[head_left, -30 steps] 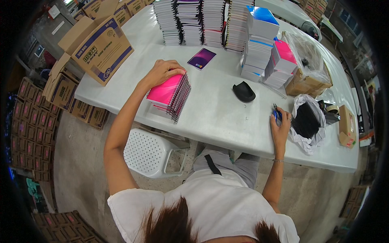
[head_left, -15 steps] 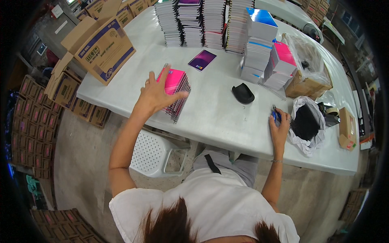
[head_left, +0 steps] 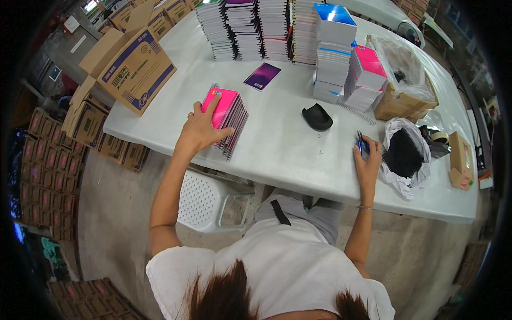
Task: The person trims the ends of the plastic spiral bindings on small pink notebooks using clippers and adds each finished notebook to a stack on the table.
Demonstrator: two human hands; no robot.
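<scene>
Clock read about the centre of view, 12 at the far side; notes run left to right.

Changed: your left hand [head_left: 201,125], 10 o'clock, has gone from curling over the far end of the stack of pink notebooks [head_left: 228,102], 11 o'clock, to lying along its left near side; fingers spread wide, index on the top cover, thumb over the coiled edge; a bit of coil now shows at the stack's far left corner; my reading: broad contact without a closed grasp, so the books seem steadied rather than lifted; stack rests on the white table [head_left: 288,141]; your right hand [head_left: 368,158], 3 o'clock, unchanged, closed narrowly around blue-handled pliers [head_left: 359,141]; whether their jaws are parted, cannot tell.

Writing: open carton [head_left: 137,72], 10 o'clock, carries blue bands, dark lettering and handling symbols; top pink cover has a small multicoloured block near its far edge, too fine to make out; purple notebook [head_left: 263,74], 12 o'clock, has a similar coloured block toward its near edge; small brown box [head_left: 460,160], 3 o'clock, has a coloured mark at its near end, illegible.
</scene>
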